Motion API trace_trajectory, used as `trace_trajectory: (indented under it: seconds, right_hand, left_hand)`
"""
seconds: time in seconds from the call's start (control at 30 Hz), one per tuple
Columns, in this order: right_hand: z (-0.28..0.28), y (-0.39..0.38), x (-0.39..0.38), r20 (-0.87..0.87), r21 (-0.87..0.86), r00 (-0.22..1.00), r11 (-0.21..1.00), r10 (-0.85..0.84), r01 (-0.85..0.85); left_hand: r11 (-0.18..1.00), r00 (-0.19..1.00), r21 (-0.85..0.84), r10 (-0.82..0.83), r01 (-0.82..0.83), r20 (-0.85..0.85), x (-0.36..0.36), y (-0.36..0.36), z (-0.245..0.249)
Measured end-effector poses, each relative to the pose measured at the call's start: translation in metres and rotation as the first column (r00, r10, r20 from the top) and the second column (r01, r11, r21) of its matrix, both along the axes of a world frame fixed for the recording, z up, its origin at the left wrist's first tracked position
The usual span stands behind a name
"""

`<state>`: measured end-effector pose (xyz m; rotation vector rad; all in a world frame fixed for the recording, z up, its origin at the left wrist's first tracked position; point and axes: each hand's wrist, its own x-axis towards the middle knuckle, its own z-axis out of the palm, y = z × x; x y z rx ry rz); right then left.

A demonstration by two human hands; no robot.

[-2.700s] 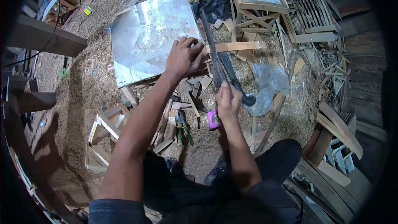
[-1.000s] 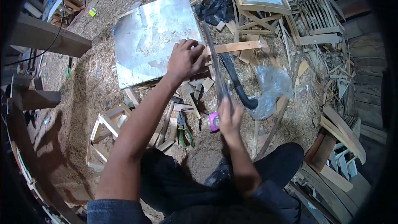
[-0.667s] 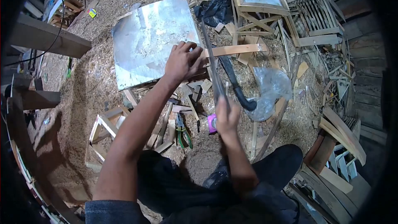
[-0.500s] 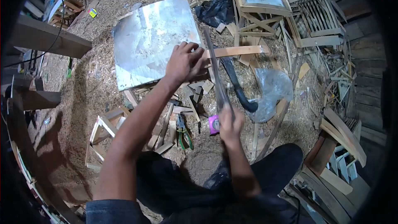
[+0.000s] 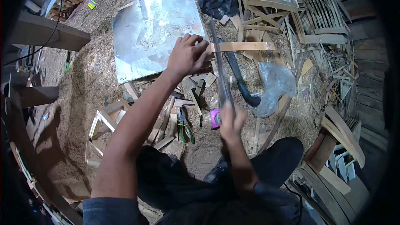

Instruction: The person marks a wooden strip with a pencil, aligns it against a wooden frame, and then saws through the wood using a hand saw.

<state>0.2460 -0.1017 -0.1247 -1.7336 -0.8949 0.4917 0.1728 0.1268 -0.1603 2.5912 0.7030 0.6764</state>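
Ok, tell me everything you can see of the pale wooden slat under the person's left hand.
The pale wooden slat is a long, flat, narrow strip of light bare wood, lying level across wood offcuts. The left hand clamps its left end beside the silvery metal sheet. A long thin grey blade, held by the right hand, crosses it next to the left hand.

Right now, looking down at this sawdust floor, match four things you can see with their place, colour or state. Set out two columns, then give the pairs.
Things:
1 wooden strip
2 pliers
3 metal sheet
4 long thin blade

Descriptions:
A gripped at its near end by the right hand
B green handles
C held down by the left hand
D silvery, lying left of the strip

Pairs: 1-C, 2-B, 3-D, 4-A
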Motion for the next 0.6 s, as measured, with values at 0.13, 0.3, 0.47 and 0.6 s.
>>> trace_trajectory:
  seconds: [0.13,0.3,0.47,0.6]
  right_hand:
    - [-0.005,0.002,0.007,-0.270,0.034,0.963,0.999,-0.015,0.025]
    - [-0.008,0.021,0.007,-0.168,-0.054,0.985,0.998,-0.034,0.025]
    - [-0.022,0.003,-0.002,-0.297,0.040,0.954,0.997,-0.048,0.063]
    - [-0.028,0.043,0.018,-0.100,-0.001,0.989,0.994,-0.110,0.111]
  left_hand:
    - [0.998,0.999,0.052,-0.024,0.023,0.022,0.000,0.005,-0.003]
    - [0.998,0.999,0.044,-0.039,0.039,-0.002,-0.003,0.000,-0.004]
    - [0.998,0.999,0.065,-0.010,0.008,0.042,0.004,0.007,0.000]
    - [1.000,0.996,0.017,-0.002,0.001,0.084,0.004,0.007,0.004]
